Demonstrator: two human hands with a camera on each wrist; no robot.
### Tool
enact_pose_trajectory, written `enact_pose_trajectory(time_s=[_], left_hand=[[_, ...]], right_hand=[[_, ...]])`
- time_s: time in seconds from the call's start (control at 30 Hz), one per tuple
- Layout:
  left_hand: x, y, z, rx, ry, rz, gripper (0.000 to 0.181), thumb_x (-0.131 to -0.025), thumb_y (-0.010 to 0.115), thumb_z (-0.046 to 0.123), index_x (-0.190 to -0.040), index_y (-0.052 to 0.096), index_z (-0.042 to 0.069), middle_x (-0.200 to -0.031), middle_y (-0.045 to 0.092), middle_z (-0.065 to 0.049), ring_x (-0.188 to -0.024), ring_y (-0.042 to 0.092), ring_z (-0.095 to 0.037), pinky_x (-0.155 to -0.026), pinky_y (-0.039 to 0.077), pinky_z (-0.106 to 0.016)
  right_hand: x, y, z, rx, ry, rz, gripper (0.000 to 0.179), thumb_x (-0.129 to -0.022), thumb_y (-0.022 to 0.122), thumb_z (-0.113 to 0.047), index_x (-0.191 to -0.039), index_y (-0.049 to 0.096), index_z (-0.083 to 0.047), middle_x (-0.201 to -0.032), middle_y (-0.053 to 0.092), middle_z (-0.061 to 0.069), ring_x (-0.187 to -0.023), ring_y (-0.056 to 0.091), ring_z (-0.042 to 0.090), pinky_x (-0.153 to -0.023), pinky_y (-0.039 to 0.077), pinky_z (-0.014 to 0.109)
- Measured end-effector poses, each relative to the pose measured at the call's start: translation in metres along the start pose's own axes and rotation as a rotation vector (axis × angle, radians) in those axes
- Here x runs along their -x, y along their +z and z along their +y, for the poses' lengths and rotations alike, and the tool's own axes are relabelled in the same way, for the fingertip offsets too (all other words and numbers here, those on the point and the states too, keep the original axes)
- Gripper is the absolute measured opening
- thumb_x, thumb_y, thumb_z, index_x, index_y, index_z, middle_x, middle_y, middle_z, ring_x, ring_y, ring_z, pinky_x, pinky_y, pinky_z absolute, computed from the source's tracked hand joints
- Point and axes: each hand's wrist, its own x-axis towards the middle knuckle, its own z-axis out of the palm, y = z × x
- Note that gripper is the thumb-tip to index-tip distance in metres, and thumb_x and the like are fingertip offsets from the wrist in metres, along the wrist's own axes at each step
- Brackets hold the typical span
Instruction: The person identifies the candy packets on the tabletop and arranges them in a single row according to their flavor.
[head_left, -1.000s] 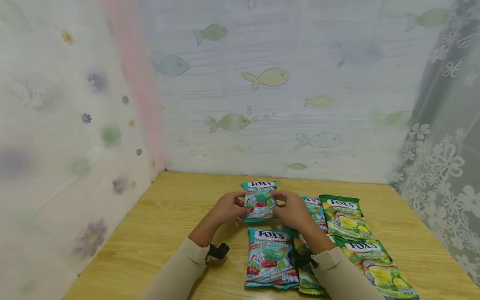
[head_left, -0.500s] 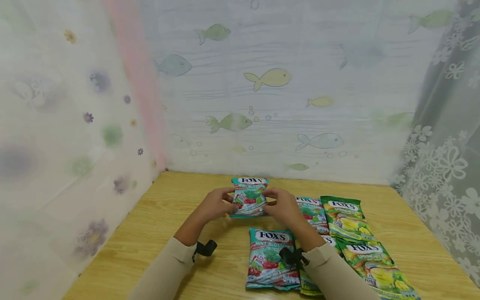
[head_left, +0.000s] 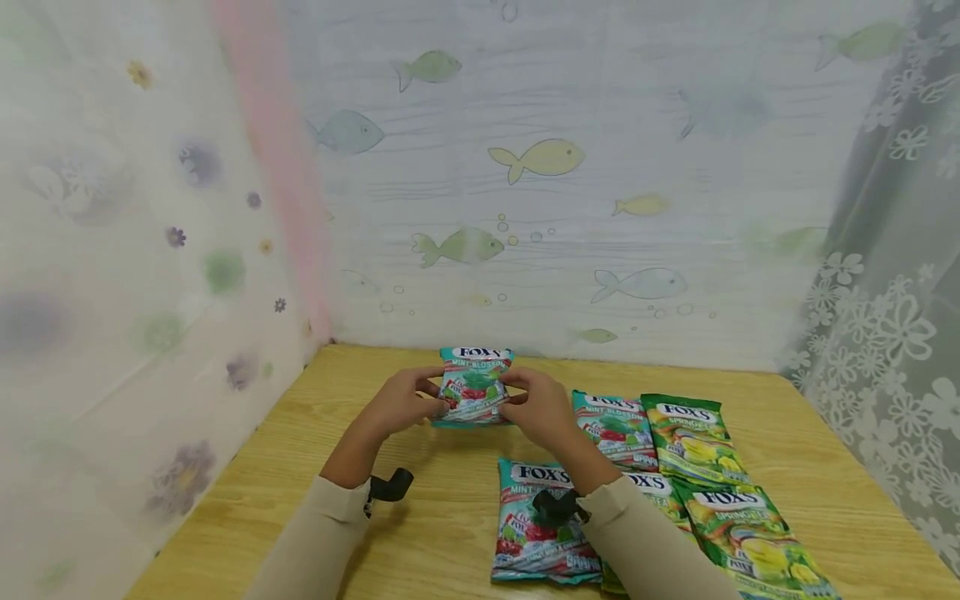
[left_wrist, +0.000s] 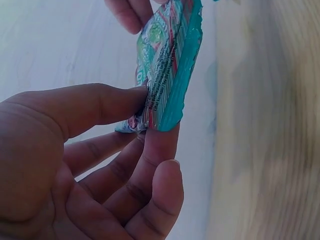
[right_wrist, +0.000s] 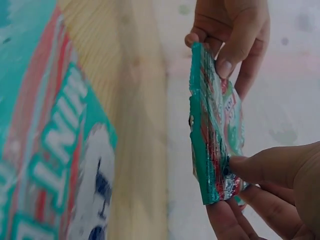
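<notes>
Both hands hold a teal Fox's Mint Blossom candy bag point(head_left: 475, 386) up above the table, its printed front facing the head camera. My left hand point(head_left: 406, 402) pinches its left edge, thumb on the front and fingers behind, as the left wrist view shows of the bag point(left_wrist: 167, 70). On the opposite edge my right hand point(head_left: 538, 408) pinches likewise; the right wrist view has the bag point(right_wrist: 215, 125) edge-on between both hands. Below the right forearm lies another Mint Blossom bag point(head_left: 525, 550), partly covered by the wrist camera.
Right of the hands lie a further Mint Blossom bag point(head_left: 615, 429), a green-yellow Fox's Spring Tea bag point(head_left: 693, 437) and another at the front right point(head_left: 757, 537). A partly hidden green-yellow bag point(head_left: 660, 492) sits under the right arm. Walls with fish prints stand behind the wooden table point(head_left: 300, 467).
Both hands have carried the held Mint Blossom bag leftward and slightly up in the head view. More of the back teal bag on the table is now uncovered.
</notes>
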Motion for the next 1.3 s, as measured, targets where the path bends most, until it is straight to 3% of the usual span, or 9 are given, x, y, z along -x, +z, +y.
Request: enact_pose_trajectory(time_s=[0.2, 0.47, 0.6, 0.8, 0.97, 1.3], left_hand=[[0.003, -0.017, -0.007, 0.024, -0.015, 0.016, 0.064, -0.084, 0.073, 0.019, -0.142, 0.046, 0.021, -0.103, 0.066, -0.009, -0.074, 0.067, -0.022, -0.07, 0.056, -0.047], [0.006, -0.038, -0.023, 0.019, -0.015, 0.027, 0.063, -0.085, 0.072, 0.018, -0.142, 0.047, 0.019, -0.105, 0.068, -0.012, -0.078, 0.067, -0.02, -0.072, 0.056, -0.043], [0.008, -0.052, -0.029, 0.033, -0.025, 0.038, 0.063, -0.086, 0.071, 0.019, -0.143, 0.046, 0.019, -0.111, 0.066, -0.015, -0.084, 0.067, -0.024, -0.076, 0.054, -0.049], [0.017, -0.071, -0.04, 0.006, -0.021, 0.051, 0.059, -0.088, 0.069, 0.02, -0.143, 0.046, 0.019, -0.118, 0.063, -0.017, -0.097, 0.064, -0.027, -0.079, 0.053, -0.048], [0.022, -0.077, -0.052, 0.0, -0.051, 0.058, 0.056, -0.089, 0.069, 0.02, -0.141, 0.048, 0.019, -0.119, 0.064, -0.013, -0.097, 0.066, -0.024, -0.081, 0.053, -0.043], [0.028, -0.085, -0.078, 0.029, -0.099, 0.082, 0.058, -0.089, 0.068, 0.016, -0.142, 0.045, 0.009, -0.126, 0.059, -0.02, -0.1, 0.065, -0.026, -0.081, 0.054, -0.042]], right_hand=[[-0.008, 0.012, -0.012, -0.052, -0.015, 0.012, 0.044, -0.081, 0.076, -0.014, -0.122, 0.062, -0.021, -0.129, 0.061, -0.004, -0.095, 0.067, 0.016, -0.068, 0.058, 0.031], [-0.016, 0.031, -0.022, -0.121, 0.022, 0.015, 0.053, -0.08, 0.076, -0.009, -0.129, 0.058, -0.016, -0.131, 0.058, 0.006, -0.093, 0.067, 0.018, -0.068, 0.058, 0.031], [-0.022, 0.044, -0.025, -0.172, 0.024, 0.009, 0.048, -0.081, 0.076, -0.01, -0.126, 0.059, -0.013, -0.127, 0.061, 0.007, -0.097, 0.067, 0.019, -0.071, 0.058, 0.031], [-0.027, 0.067, -0.025, -0.29, 0.022, -0.021, 0.041, -0.081, 0.075, -0.006, -0.119, 0.062, -0.011, -0.121, 0.064, 0.004, -0.1, 0.066, 0.018, -0.072, 0.057, 0.028], [-0.03, 0.086, -0.024, -0.316, 0.041, -0.021, 0.037, -0.082, 0.073, -0.002, -0.117, 0.063, -0.009, -0.117, 0.066, 0.005, -0.1, 0.065, 0.018, -0.073, 0.057, 0.027], [-0.037, 0.122, -0.017, -0.26, 0.059, 0.008, 0.033, -0.08, 0.072, 0.004, -0.11, 0.066, -0.011, -0.11, 0.068, 0.002, -0.092, 0.064, 0.014, -0.073, 0.057, 0.027]])
